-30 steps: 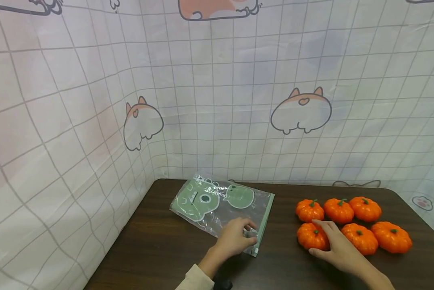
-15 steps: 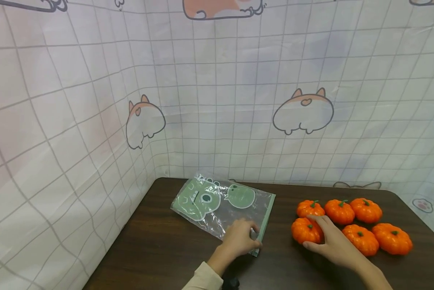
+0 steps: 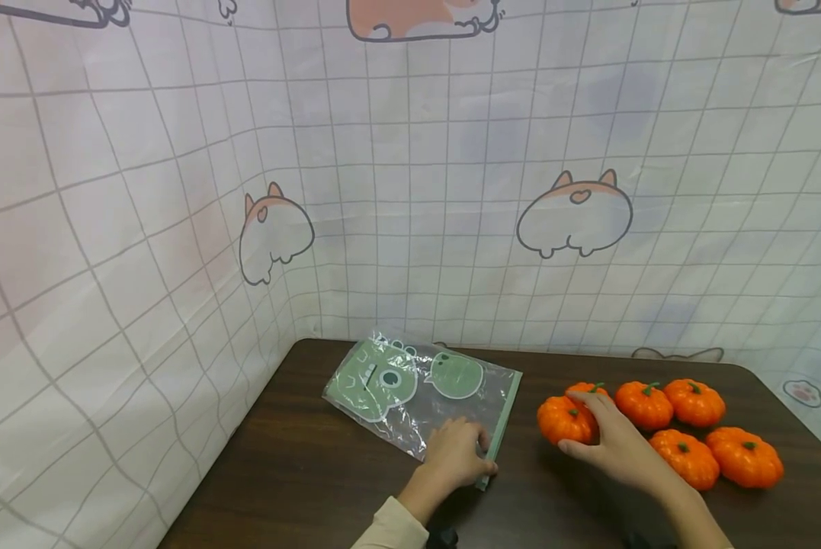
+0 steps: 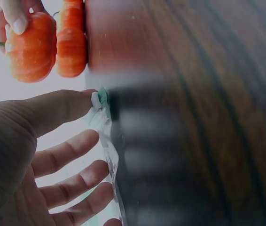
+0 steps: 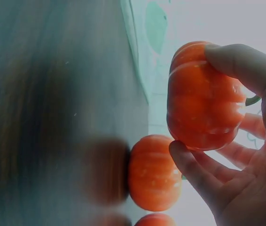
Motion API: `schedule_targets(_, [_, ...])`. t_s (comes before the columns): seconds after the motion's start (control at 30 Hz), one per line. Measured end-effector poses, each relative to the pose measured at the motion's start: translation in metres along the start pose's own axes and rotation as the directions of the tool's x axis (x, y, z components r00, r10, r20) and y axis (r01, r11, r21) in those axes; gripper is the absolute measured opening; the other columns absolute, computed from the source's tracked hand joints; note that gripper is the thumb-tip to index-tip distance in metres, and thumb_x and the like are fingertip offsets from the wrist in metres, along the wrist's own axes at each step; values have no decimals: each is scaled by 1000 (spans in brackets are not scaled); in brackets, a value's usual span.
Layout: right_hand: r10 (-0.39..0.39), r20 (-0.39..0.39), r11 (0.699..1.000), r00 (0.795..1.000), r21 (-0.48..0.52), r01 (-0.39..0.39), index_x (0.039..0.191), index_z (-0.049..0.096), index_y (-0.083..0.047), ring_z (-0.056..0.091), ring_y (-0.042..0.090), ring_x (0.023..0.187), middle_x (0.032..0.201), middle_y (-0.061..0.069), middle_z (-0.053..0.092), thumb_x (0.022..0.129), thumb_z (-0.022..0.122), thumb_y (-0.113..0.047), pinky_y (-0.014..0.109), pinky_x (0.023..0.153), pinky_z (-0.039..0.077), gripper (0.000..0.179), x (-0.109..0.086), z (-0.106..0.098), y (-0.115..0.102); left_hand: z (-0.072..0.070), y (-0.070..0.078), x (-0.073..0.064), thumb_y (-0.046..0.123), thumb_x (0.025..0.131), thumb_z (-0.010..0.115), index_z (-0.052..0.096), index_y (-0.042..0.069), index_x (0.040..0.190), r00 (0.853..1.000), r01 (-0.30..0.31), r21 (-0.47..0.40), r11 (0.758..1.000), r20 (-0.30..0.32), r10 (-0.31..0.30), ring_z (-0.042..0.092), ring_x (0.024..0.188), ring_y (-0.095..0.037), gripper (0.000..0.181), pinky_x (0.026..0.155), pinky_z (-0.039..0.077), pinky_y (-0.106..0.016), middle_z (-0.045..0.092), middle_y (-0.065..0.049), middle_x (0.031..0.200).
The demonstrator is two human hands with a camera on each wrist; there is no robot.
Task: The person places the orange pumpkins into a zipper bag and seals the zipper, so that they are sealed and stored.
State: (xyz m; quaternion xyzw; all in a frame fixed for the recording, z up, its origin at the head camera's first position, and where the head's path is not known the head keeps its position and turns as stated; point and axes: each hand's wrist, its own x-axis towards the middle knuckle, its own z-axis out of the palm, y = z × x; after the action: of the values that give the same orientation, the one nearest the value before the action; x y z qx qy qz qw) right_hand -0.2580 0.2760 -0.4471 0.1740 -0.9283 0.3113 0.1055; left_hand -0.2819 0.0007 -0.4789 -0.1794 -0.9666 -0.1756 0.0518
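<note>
My right hand grips a small orange toy pumpkin with a green stem, thumb on one side and fingers on the other. In the right wrist view this pumpkin is raised off the table. My left hand is at the near corner of a clear zip bag with green cartoon prints, lying flat. In the left wrist view the thumb touches the white zip slider; the other fingers, fairly straight and spread, reach to the bag's edge.
Several more pumpkins stand on the right of the dark wooden table, one partly hidden behind the right hand. A white grid-patterned cloth with cartoon corgis hangs behind and at the left.
The right hand has lifted the front-left pumpkin from its row and carried it left, toward the bag. The left hand has moved slightly right, up to the bag's zip edge.
</note>
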Motion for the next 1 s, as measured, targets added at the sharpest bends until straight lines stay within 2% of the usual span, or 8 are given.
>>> schedule_targets(0.23, [-18, 16, 1000, 1000, 21, 17, 146, 47, -4, 55, 45, 127, 143, 25, 51, 88, 78, -44, 65, 100, 47, 77, 8, 10, -1, -5, -8, -2, 36, 73, 86, 69, 24, 80, 999, -36, -10, 999, -3, 36, 59, 87, -18, 22, 73, 45, -37, 62, 7, 86])
schedule_targets(0.47, [18, 35, 998, 999, 55, -20, 148, 45, -5, 54, 44, 129, 146, 26, 48, 88, 78, -44, 64, 101, 46, 79, 16, 15, -2, -6, -17, -5, 28, 77, 79, 69, 24, 78, 999, -48, -24, 999, -2, 48, 56, 86, -16, 11, 74, 46, -38, 61, 7, 87])
schedule_targets(0.67, [-17, 3, 998, 1000, 58, 16, 146, 47, -4, 56, 41, 126, 141, 22, 53, 87, 80, -42, 64, 102, 46, 78, 24, 18, -10, -10, -20, -10, 22, 73, 77, 61, 24, 66, 997, -71, 21, 997, -28, 72, 51, 74, -13, 18, 67, 43, -32, 55, 10, 74])
schedule_targets(0.83, [-8, -5, 998, 1000, 65, 8, 147, 47, -6, 59, 35, 120, 138, 18, 54, 86, 80, -41, 61, 100, 49, 78, 33, 22, -15, -13, -22, -11, 20, 69, 75, 54, 24, 59, 993, -96, 69, 993, -59, 100, 48, 61, -9, 25, 56, 38, -29, 50, 12, 62])
schedule_targets(1.0, [-5, -7, 997, 1000, 73, 6, 147, 47, -5, 59, 35, 118, 136, 19, 54, 86, 80, -40, 62, 100, 49, 78, 37, 23, -17, -17, -21, -14, 16, 67, 75, 54, 25, 60, 993, -89, 70, 994, -72, 94, 48, 57, -6, 24, 52, 38, -27, 51, 13, 60])
